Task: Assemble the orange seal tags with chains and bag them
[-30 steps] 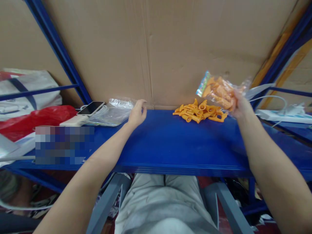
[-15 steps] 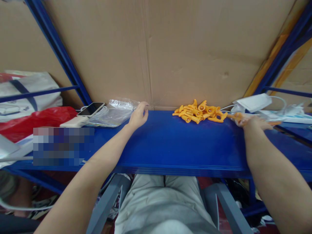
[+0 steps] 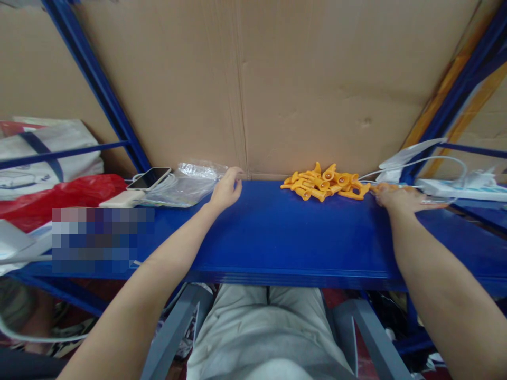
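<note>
My left hand [image 3: 226, 191] rests on the blue tabletop [image 3: 293, 237], its fingers apart and nothing visible in them. Right beside it lies a flat clear plastic bag [image 3: 186, 189]. A heap of orange plastic pieces [image 3: 320, 182], with hollow cone-like ends, sits at the back of the table. To the right of the heap, my right hand [image 3: 400, 199] lies over more orange pieces [image 3: 386, 187] that seem to be in clear plastic. Its fingers look spread out to the right, though blur and the hand itself hide part of them.
At the left are a phone [image 3: 149, 179], a white block [image 3: 122, 200], a red plastic bag [image 3: 87, 190] and a white cloth bag [image 3: 51, 150]. A white face mask [image 3: 396, 161] and a power strip [image 3: 463, 188] stand at the right. Cardboard [image 3: 301, 84] walls the back.
My right hand has shifted slightly left, toward the orange heap. The face mask behind it has tipped up against the frame post. My left hand stays in place.
</note>
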Demonstrator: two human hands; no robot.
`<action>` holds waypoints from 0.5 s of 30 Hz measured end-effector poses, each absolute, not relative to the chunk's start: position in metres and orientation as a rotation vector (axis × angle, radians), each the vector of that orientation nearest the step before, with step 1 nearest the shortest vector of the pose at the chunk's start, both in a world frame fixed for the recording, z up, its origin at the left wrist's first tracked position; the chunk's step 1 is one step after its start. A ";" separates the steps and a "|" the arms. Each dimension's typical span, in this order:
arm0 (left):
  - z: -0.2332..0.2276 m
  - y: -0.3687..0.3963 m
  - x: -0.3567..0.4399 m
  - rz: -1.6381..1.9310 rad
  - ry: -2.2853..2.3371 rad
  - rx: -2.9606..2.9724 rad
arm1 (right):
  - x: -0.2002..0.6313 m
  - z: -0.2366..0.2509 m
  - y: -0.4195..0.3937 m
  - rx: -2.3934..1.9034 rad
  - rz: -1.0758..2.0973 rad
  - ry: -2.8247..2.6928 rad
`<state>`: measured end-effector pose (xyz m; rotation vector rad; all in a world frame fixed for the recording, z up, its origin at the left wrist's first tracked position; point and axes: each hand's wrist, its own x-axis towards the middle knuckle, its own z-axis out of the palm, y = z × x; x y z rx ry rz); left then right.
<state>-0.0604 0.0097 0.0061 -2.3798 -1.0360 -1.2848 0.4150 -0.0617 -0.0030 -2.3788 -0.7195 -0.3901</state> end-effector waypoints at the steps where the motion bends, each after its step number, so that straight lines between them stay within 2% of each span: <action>1: 0.006 0.009 -0.060 -1.280 -1.045 -2.384 | 0.414 -0.001 -0.061 -2.407 -0.289 -0.686; 4: 0.006 0.008 -0.060 -1.272 -1.077 -2.390 | 0.408 0.004 -0.061 -2.430 -0.128 -0.596; 15: 0.004 0.009 -0.061 -1.217 -1.126 -2.408 | 0.400 0.006 -0.064 -2.382 -0.204 -0.696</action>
